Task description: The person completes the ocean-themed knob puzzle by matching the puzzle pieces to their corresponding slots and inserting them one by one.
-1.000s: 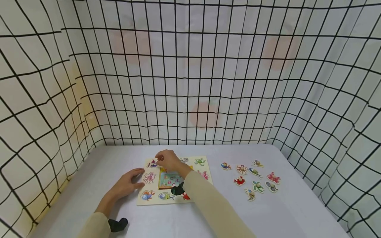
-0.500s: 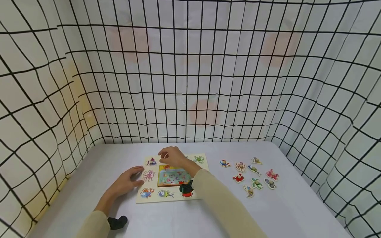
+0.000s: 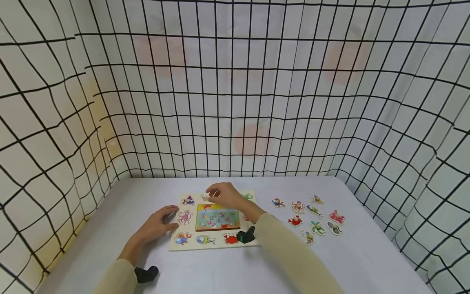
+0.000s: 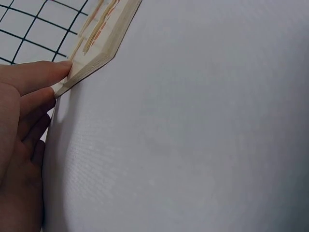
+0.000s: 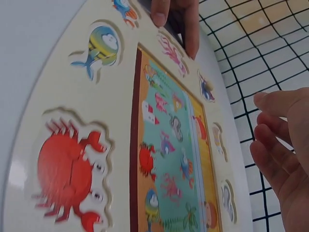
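A cream puzzle board (image 3: 219, 241) with sea-animal cutouts lies on the white table. A red crab (image 5: 66, 166) and a striped fish (image 5: 102, 48) are among its recess pictures. In the top-left recess sits a purple fish piece (image 3: 188, 200); a round knob shows on it in the right wrist view. My left hand (image 3: 157, 225) touches the board's left edge, thumb extended over the rim (image 4: 91, 63). Above the board's back edge hovers my right hand (image 3: 227, 196), fingers slightly bent and holding nothing. It partly covers the back row of pictures.
Several loose sea-animal pieces lie right of the board, including a red crab piece (image 3: 295, 221), an octopus piece (image 3: 298, 207) and a pink piece (image 3: 336, 217). A black grid net (image 3: 231, 134) hangs around the table's back and sides.
My right hand has moved right, away from the purple fish piece, which stays in the top-left recess. My left hand keeps its place at the board's left edge.
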The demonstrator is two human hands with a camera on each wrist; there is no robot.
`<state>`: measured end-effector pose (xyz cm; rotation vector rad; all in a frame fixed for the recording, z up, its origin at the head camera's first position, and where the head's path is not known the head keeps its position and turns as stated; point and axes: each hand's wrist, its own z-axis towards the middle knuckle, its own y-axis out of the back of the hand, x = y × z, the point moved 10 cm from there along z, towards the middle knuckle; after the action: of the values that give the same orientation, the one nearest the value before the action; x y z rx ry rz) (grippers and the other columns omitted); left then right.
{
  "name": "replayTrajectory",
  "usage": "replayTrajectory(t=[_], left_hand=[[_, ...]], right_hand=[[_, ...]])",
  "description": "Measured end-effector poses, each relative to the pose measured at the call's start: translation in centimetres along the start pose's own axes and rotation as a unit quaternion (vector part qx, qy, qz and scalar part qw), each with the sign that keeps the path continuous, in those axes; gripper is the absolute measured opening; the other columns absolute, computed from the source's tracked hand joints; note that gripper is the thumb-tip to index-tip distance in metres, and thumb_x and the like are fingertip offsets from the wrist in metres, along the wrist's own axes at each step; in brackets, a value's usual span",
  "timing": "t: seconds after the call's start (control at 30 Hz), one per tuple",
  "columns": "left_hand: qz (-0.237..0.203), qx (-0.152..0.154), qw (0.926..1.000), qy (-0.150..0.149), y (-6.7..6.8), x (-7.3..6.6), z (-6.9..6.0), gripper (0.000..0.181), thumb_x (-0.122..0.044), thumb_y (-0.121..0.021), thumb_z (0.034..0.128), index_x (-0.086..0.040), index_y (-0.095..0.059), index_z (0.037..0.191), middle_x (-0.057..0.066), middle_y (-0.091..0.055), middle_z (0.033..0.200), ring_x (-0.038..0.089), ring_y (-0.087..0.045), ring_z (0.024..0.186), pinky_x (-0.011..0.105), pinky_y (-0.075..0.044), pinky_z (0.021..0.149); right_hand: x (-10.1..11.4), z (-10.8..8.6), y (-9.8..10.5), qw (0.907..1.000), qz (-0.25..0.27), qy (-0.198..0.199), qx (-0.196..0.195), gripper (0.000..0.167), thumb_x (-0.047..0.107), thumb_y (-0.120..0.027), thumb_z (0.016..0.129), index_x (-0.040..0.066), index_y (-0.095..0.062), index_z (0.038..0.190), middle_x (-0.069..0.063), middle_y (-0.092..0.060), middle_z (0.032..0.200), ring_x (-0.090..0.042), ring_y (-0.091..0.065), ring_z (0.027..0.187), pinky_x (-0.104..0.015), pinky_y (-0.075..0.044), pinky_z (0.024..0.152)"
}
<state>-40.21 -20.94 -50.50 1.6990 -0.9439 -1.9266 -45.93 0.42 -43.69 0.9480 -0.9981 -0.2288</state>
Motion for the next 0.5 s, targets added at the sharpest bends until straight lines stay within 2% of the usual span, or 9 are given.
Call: replayTrajectory(t=[0.33, 0.5], left_hand=[[0.003, 0.001, 1.0, -0.002, 0.0, 0.3, 0.1, 0.067, -0.023, -0.078, 0.0897, -0.001, -0.054, 0.148, 0.024, -0.042, 0.158, 0.049, -0.028, 0.148, 0.067, -0.021, 0.118], [0.001, 0.001, 1.0, -0.001, -0.2, 0.3, 0.3, 0.067, -0.024, -0.078, 0.0895, -0.001, -0.054, 0.148, 0.024, -0.041, 0.158, 0.049, -0.028, 0.148, 0.067, -0.021, 0.118]], right_hand=[[-0.7, -3.0, 1.9, 0.9995, -0.027, 0.016, 0.008, 0.029, 0.014, -0.072, 0.098, 0.003, -0.072, 0.125, 0.001, -0.072, 0.103, -0.014, -0.068, 0.094, -0.03, -0.057, 0.085], [-1.3, -4.5, 3.4, 0.9996, -0.016, 0.024, -0.001, 0.029, 0.012, -0.073, 0.098, 0.001, -0.072, 0.124, 0.002, -0.072, 0.101, -0.011, -0.068, 0.091, -0.027, -0.058, 0.082]])
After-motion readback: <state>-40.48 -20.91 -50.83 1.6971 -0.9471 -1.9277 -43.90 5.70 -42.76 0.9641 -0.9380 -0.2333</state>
